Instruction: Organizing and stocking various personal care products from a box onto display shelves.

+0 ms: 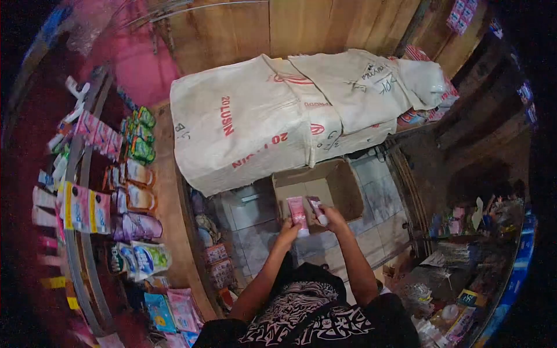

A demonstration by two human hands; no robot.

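Our left hand [288, 232] grips a pink tube [297, 213]; our right hand [333, 218] clasps another tube [317, 210]. The cardboard box [342, 188] below looks nearly empty, so we judge little remains inside.

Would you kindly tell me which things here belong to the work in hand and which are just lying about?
In hand:
- left hand holding a pink tube
- right hand holding a second tube
- open cardboard box just beyond both hands

Lying about:
- large white sacks
- hanging sachet strips
- refill pouches
- tiled floor

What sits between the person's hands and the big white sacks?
In the head view, an open cardboard box on the tiled floor lies between the hands and the white sacks.
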